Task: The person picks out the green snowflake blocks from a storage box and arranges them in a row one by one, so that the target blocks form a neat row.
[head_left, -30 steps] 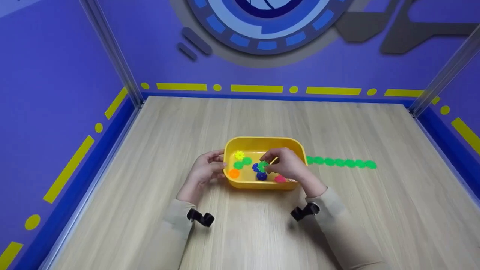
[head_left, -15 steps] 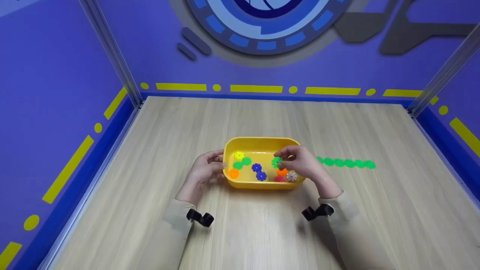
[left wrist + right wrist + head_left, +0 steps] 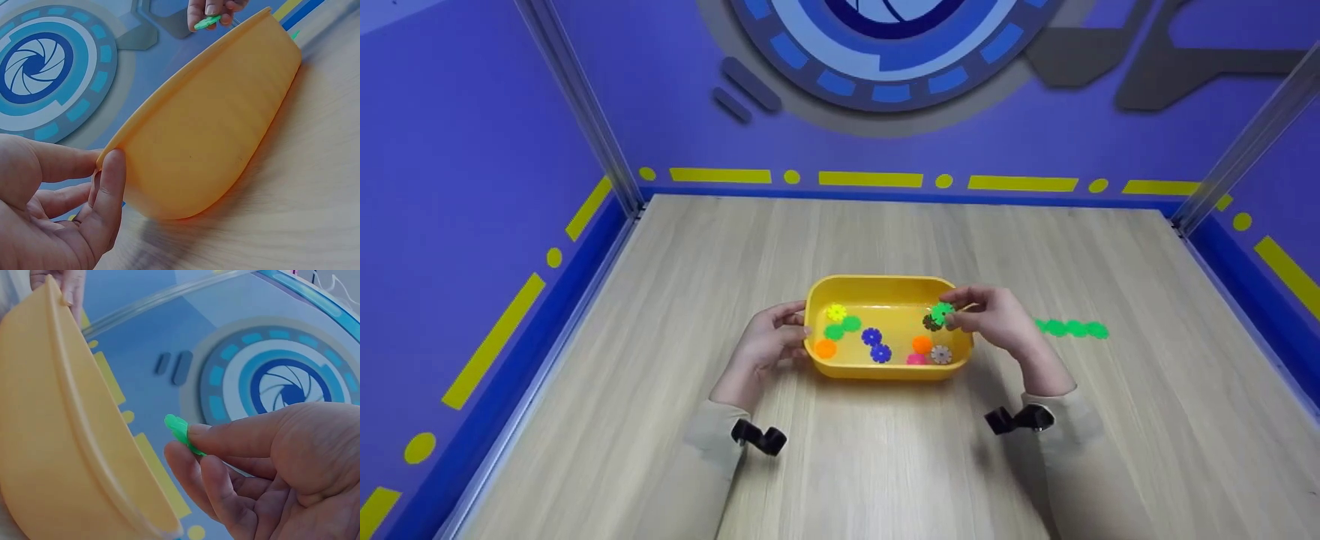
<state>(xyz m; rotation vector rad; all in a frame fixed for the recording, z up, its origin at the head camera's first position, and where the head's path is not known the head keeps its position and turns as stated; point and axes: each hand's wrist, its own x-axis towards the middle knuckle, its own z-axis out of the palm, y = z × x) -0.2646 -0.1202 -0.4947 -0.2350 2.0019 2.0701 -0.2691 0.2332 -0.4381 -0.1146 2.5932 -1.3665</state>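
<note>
My left hand pinches the left rim of a yellow plastic bin, thumb on one side and fingers on the other. Over the bin's right end, my right hand holds a green notched plastic disc between thumb and fingertips. Inside the bin lie a yellow disc, green discs, blue discs, orange discs, a pink one and a pale one. A dark disc is partly hidden behind the held one.
On the wooden table, a row of overlapping green discs extends right of the bin; my right hand hides its near end. Blue-purple panels with yellow marks enclose the back and sides.
My right hand has moved right with the green disc, from the middle of the bin to above its right rim, uncovering the discs below. My left hand stays on the rim.
</note>
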